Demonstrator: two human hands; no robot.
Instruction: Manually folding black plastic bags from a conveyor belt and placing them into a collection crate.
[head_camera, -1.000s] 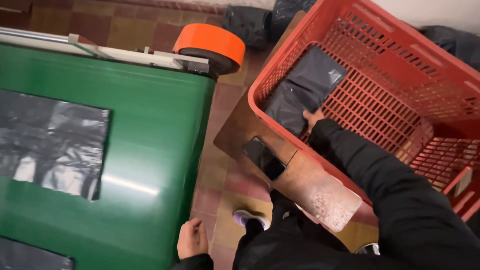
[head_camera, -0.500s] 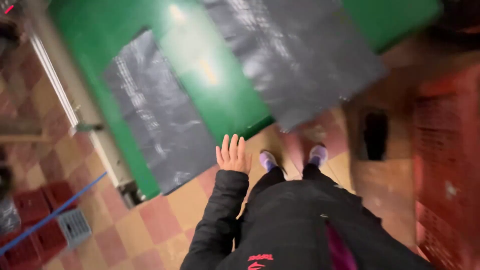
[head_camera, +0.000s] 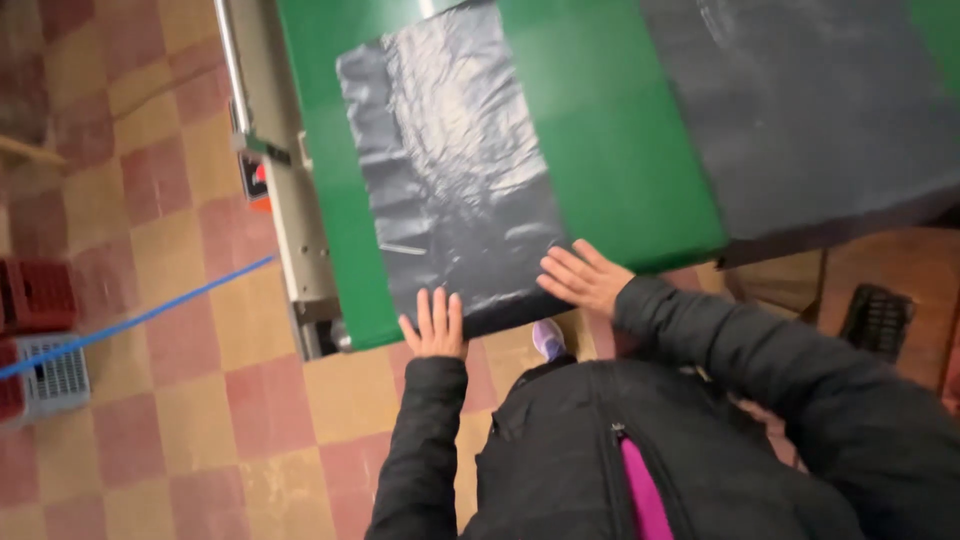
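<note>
A second grey plastic sheet (head_camera: 820, 110) runs off the frame's top and right edges. The nearer grey plastic bag (head_camera: 455, 165) lies flat on the green bench (head_camera: 615, 140). The left hand (head_camera: 435, 325) and right hand (head_camera: 583, 277) rest flat on the bag's near edge, fingers slightly spread.

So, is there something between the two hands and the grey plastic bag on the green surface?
Nothing visible is in the way. The right hand already lies flat on the near corner of the grey plastic bag, and the left hand touches its near edge on the green surface.
</note>
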